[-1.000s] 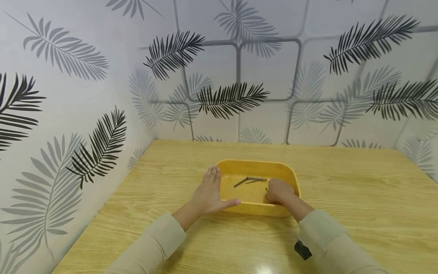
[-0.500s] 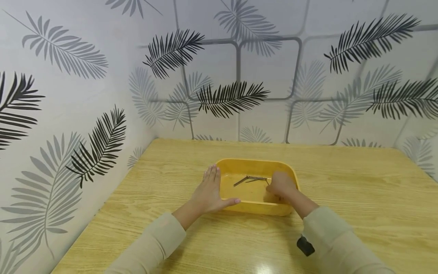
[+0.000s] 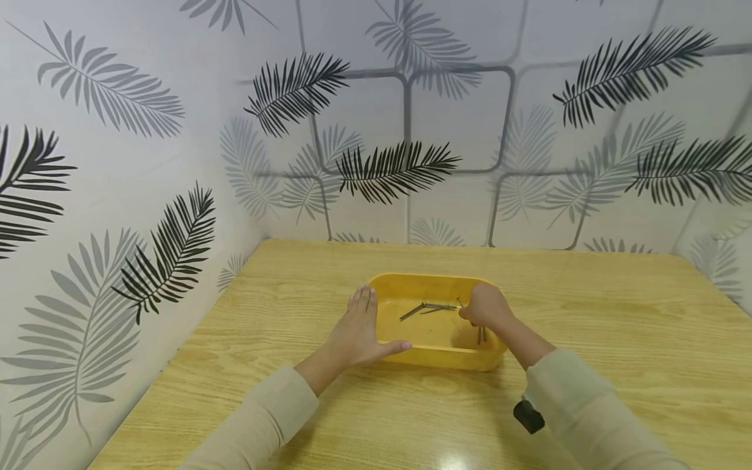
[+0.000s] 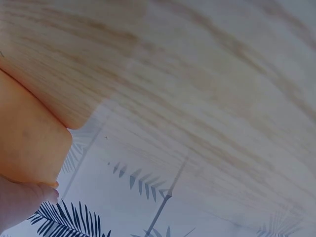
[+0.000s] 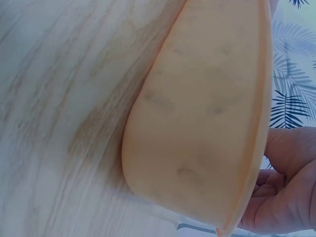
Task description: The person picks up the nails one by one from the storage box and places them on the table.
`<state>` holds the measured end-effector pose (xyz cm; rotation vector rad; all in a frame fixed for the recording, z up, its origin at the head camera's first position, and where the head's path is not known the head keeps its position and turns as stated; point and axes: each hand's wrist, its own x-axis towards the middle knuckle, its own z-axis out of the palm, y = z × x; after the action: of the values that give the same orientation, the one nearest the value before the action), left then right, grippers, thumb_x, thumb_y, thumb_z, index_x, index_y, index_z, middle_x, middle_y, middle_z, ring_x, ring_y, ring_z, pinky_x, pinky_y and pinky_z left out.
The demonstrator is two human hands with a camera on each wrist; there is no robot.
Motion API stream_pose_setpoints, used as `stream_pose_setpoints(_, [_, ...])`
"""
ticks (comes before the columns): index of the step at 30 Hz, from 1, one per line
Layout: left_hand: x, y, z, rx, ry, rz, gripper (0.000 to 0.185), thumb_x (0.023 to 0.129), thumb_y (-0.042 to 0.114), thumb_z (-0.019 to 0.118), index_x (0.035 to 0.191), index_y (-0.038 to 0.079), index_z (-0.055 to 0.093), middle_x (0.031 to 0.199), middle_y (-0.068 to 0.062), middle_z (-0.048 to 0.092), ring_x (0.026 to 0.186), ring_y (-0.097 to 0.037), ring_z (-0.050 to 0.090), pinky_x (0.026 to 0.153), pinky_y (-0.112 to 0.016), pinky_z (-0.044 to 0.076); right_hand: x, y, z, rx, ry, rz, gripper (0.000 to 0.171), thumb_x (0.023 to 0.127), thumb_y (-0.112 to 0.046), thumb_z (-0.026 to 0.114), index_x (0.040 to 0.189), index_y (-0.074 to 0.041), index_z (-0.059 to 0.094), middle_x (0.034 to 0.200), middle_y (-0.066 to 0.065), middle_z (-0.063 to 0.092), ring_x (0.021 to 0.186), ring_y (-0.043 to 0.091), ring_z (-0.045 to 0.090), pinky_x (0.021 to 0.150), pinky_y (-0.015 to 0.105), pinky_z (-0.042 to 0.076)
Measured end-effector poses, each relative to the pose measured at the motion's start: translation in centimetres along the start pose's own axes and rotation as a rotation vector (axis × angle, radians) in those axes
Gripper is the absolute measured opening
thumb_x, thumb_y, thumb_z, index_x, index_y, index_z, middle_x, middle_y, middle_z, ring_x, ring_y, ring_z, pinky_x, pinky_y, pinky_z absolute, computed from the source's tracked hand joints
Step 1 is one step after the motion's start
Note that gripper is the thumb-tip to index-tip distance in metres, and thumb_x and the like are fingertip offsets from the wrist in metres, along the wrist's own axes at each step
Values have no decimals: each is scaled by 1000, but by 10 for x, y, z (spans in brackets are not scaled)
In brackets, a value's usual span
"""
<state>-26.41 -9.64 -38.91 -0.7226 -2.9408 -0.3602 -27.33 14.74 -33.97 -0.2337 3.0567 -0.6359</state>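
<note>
A yellow plastic tray (image 3: 435, 358) stands on the table, with several dark nails (image 3: 431, 307) lying loose near its middle. My left hand (image 3: 355, 333) rests against the tray's left end, fingers straight along the wall and thumb along the front rim. Inside the right end is my right hand (image 3: 486, 305), fingers curled; a thin nail (image 3: 460, 302) sticks out at the fingertips, apparently pinched. Two more nails (image 3: 482, 335) show just below that hand. In the right wrist view, the tray's outer wall (image 5: 197, 108) hides the fingertips of the curled hand.
The wood-grain table (image 3: 617, 339) extends on all sides of the tray. Behind and to the left are walls (image 3: 376, 215) with a leaf pattern. A small black object (image 3: 529, 416) sits at the right sleeve.
My right hand has moved back and slightly right within the tray, the thin nail moving with it. Two nails beneath it have come into sight. The left hand stays put.
</note>
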Motion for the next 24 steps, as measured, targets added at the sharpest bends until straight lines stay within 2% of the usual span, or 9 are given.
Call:
stream_pose_setpoints(4, [0,1,0,-5,-2,-11,116,77,80,38,144,-11,12,152,-28,8,143,-38,9,118,-42,12,1,2,-6,8,14,22,38,76,-5,56,41,-11,46,40,2,53,38,6,33,45,19,31])
stream_pose_setpoints(6, [0,1,0,-9,-4,-12,114,78,78,41,144,-11,11,153,-27,8,143,-37,8,118,-43,11,1,4,-8,19,26,32,36,75,-5,55,40,-11,46,42,6,57,37,6,37,44,18,32])
stream_pose_setpoints(11, [-1,0,0,-15,-4,-6,128,68,91,22,144,-11,11,152,-27,7,143,-37,7,118,-43,11,0,7,-17,54,50,42,36,74,-5,56,41,-12,45,48,11,62,40,14,54,45,19,38])
stream_pose_setpoints(15, [-1,0,-1,-8,-3,0,135,60,95,7,144,-12,12,152,-28,8,143,-38,7,118,-43,11,1,12,-23,64,55,52,34,75,-6,56,42,-10,47,50,12,63,45,20,61,44,19,39])
stream_pose_setpoints(18, [-1,1,-1,0,2,6,137,58,95,4,144,-12,12,152,-28,9,143,-38,8,118,-44,10,1,17,-27,63,48,65,35,76,-7,56,41,-9,50,53,13,65,42,15,57,45,19,38])
stream_pose_setpoints(24, [0,0,1,27,22,25,137,58,95,0,143,-12,14,152,-28,11,143,-38,7,118,-45,9,-2,27,-37,73,25,82,36,75,-7,53,40,-8,54,43,5,59,38,6,36,44,19,31])
